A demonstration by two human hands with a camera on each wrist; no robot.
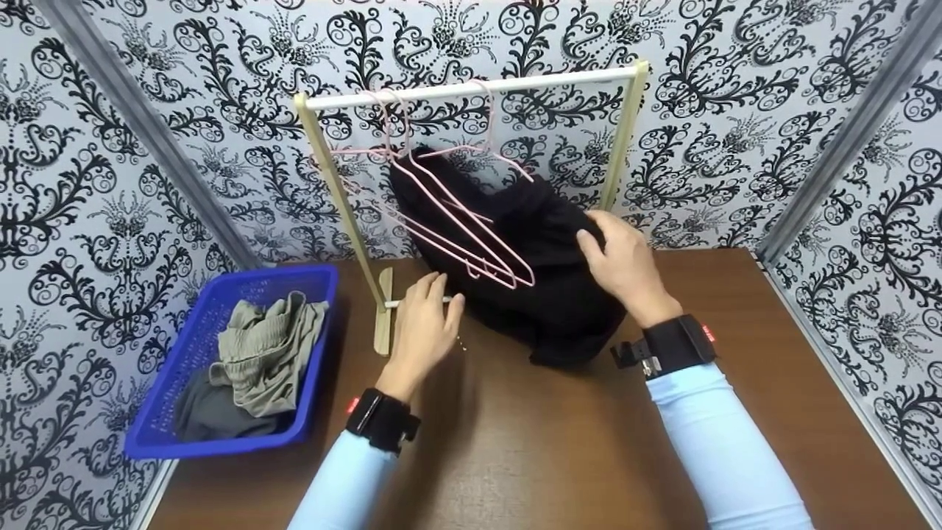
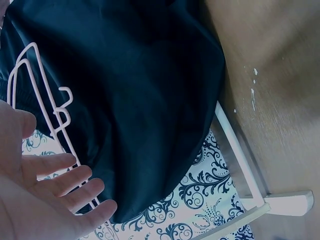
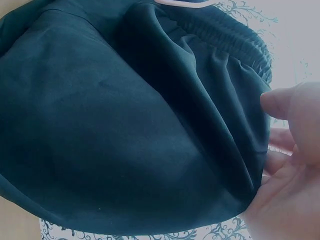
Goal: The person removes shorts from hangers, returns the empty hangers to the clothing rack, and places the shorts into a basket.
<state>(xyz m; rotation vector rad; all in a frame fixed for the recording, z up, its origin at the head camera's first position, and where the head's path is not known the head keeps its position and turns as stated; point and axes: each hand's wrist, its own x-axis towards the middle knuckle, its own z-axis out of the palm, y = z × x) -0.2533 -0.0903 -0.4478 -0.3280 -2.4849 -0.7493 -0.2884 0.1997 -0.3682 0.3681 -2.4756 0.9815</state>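
Note:
Black shorts [image 1: 559, 272] with a gathered elastic waistband [image 3: 235, 42] hang askew at the rack, around a pink hanger [image 1: 508, 158] whose lower part is hidden in the cloth. My right hand [image 1: 625, 258] holds their right edge, thumb on the near face and fingers behind. Two more pink hangers [image 1: 460, 210] slant across the front of the shorts. My left hand [image 1: 427, 324] is empty, its fingers spread and slightly bent below these hangers. The left wrist view shows the fingers [image 2: 75, 180] overlapping the hanger wires [image 2: 47, 95].
The rack has a white top rod [image 1: 441, 92] and wooden posts [image 1: 338, 199]. On the left a blue basket [image 1: 320, 353] holds khaki shorts [image 1: 265, 353] and a dark grey garment [image 1: 221, 408]. Everything stands on a brown tabletop [image 1: 515, 449] before patterned walls.

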